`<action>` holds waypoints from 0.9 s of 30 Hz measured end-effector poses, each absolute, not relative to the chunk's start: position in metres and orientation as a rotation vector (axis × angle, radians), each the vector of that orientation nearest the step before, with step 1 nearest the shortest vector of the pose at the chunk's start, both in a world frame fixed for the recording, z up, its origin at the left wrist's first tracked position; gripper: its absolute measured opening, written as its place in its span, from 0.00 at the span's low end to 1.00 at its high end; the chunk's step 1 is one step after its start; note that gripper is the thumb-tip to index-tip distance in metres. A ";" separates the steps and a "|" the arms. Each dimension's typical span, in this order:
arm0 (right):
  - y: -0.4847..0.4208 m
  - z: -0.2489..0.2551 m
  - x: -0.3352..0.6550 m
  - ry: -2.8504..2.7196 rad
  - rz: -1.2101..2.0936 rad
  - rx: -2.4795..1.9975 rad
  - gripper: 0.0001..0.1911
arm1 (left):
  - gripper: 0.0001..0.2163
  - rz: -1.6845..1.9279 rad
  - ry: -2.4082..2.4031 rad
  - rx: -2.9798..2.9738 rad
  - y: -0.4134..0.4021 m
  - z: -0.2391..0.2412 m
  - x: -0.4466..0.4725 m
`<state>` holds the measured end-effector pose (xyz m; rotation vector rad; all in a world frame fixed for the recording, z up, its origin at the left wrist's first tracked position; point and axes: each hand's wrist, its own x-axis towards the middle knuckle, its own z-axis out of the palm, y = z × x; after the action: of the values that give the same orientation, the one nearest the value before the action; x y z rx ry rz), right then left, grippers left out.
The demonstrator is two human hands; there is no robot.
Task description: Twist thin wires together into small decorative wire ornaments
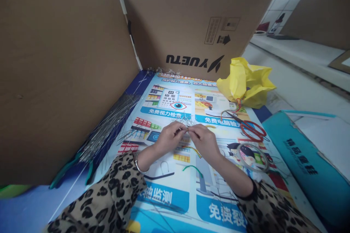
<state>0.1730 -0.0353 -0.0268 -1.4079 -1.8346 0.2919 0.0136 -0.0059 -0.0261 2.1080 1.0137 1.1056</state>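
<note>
My left hand [172, 136] and my right hand [203, 140] meet fingertip to fingertip over the printed poster sheet [188, 196]. Both are closed in a pinch; whatever sits between the fingers is too small to make out. Just beyond the fingertips lies a small tangle of thin silvery wire [184, 117]. Short coloured strands [195, 151] rest under my right hand, and a green strand [193, 167] curves nearer to me. To the right are red-handled scissors [254, 131] and a roll of clear tape [253, 157].
Cardboard panels [175, 18] stand at the back and left. A bundle of thin metal wires [106, 127] lies along the left, by green-handled pliers [68, 169]. Crumpled yellow paper [247, 82] sits at the back right, above a teal box [300, 160]. More wire pieces [161, 71] lie at the back.
</note>
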 end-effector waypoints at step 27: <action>-0.038 -0.031 0.169 -1.898 -0.036 -1.237 0.09 | 0.05 1.007 1.104 2.264 -0.008 -0.034 0.013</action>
<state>0.1687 -0.0383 -0.0311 -1.2371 -1.8976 -0.0363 0.0133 -0.0077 -0.0336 2.2636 1.1044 1.0067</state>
